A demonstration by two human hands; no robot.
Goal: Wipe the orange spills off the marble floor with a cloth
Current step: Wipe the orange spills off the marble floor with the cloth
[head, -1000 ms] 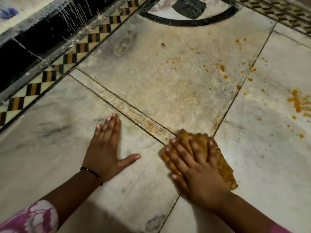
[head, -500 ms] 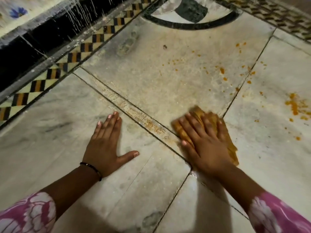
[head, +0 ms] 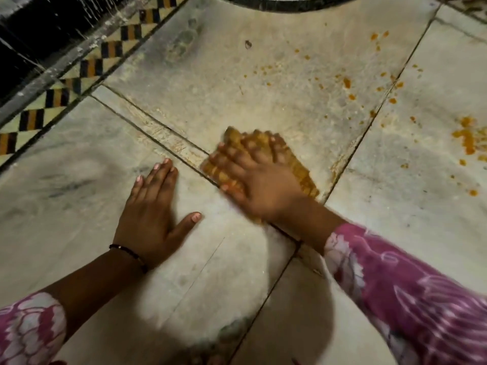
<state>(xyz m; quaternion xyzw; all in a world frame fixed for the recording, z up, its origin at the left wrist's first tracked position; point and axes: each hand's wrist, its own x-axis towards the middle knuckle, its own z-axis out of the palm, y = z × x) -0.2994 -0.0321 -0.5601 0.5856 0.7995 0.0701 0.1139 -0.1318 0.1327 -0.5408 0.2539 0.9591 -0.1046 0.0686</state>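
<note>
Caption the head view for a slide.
Right hand presses an orange-stained cloth on the marble floor; left hand braces flat; orange spills remain.

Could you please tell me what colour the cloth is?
The cloth is orange-yellow, seen in the head view under the right hand.

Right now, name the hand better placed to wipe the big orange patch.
Right. The right hand already presses the cloth, nearer the orange patch. The left hand is flat on the floor, farther away.
</note>
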